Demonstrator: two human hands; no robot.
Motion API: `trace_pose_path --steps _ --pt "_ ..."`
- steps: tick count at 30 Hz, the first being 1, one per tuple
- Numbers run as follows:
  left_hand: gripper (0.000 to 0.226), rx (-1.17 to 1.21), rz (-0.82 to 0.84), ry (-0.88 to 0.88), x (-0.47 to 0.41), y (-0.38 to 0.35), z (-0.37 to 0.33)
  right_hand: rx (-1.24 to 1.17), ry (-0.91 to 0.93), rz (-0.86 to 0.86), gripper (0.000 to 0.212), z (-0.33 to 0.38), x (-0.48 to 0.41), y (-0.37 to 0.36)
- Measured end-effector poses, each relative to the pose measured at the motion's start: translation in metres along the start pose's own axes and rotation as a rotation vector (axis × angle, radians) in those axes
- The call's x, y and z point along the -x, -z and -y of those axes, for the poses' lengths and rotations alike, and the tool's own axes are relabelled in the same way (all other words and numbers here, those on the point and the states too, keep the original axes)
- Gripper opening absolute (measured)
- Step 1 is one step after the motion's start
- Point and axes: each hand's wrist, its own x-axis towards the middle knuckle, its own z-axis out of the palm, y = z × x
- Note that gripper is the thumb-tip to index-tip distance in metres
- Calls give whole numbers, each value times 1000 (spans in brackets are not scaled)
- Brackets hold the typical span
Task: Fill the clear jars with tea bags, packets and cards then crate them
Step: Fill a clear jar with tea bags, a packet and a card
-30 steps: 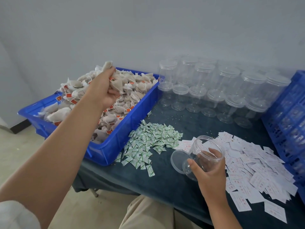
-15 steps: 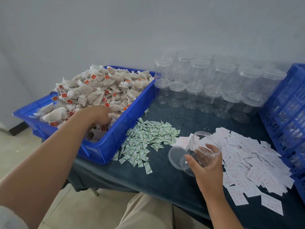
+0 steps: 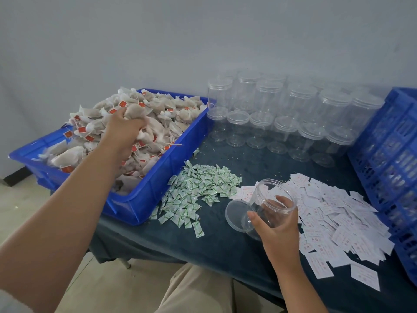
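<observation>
A blue tray on the left holds a heap of tea bags with red tags. My left hand is inside the tray and grips a bunch of tea bags lifted off the heap. My right hand holds an open clear jar, tilted with its mouth up and away from me, above the table near its front. The jar's clear lid lies on the table just left of it. Green-and-white packets are piled in the middle, white cards on the right.
Several lidded empty clear jars stand in rows at the back against the wall. A blue slatted crate sits at the right edge. The dark table cloth ends close to my lap.
My left hand dipped low into the near part of the tray, then rose again gripping a bunch of tea bags. The right hand has kept the jar in about the same place.
</observation>
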Motion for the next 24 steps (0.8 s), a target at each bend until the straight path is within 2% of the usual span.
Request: trace_pose_path --steps 2,4,8,11,13,15,17,21,24 --pt "30 80 -32 -1 1 -9 -2 -9 -2 2 74 2 1 0" --pt "24 50 -76 -42 5 -22 -3 -18 -2 11 79 2 1 -1" --pt "11 -295 -153 -282 11 -41 -2 -20 -6 18 81 4 2 -1" --pt "16 -238 -142 -231 15 -49 -5 -11 -4 13 79 4 2 0" --pt "20 -75 -37 -150 25 -59 -14 14 10 17 75 5 3 -1" --pt "8 94 209 -137 39 -75 -26 48 36 24 79 6 3 -1" --pt "13 162 421 -167 57 -92 -39 66 57 40 86 5 2 -2" --pt "26 201 597 -191 91 -123 -63 100 81 83 91 2 2 -3" --pt "25 199 685 -170 112 -140 -69 115 93 85 97 3 3 -3"
